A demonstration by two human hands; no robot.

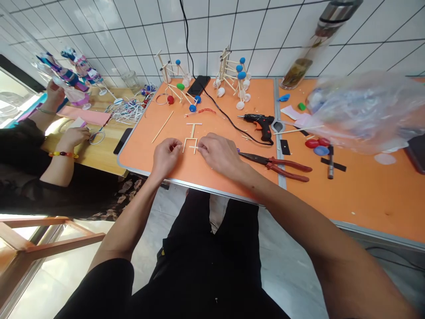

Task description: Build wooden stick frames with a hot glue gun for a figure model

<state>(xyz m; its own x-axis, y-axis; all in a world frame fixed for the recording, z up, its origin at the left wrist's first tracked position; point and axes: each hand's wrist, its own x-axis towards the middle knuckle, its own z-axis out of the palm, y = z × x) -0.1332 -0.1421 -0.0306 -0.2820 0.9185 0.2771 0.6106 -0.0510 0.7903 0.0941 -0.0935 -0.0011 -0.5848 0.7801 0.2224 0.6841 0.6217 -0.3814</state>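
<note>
A flat frame of thin wooden sticks (193,131) lies on the orange table between my hands. It has a crossbar at the top, a stem and two legs. My right hand (219,153) is closed at the frame's right leg, its fingertips pinching a short pale stick (193,147) that crosses that leg. My left hand (167,156) rests beside the left leg with thumb and fingers pinched together; whatever is between them is too small to make out. A loose wooden stick (162,126) lies beyond my left hand. Red-handled pliers (270,164) lie right of my right hand.
A black glue gun (260,124) and its cable lie beyond the pliers. Two stick models, one left (170,76) and one right (229,73), stand at the back near a phone (199,85). A plastic bag (368,110) covers the right side. A co-worker's hand (73,136) works at left.
</note>
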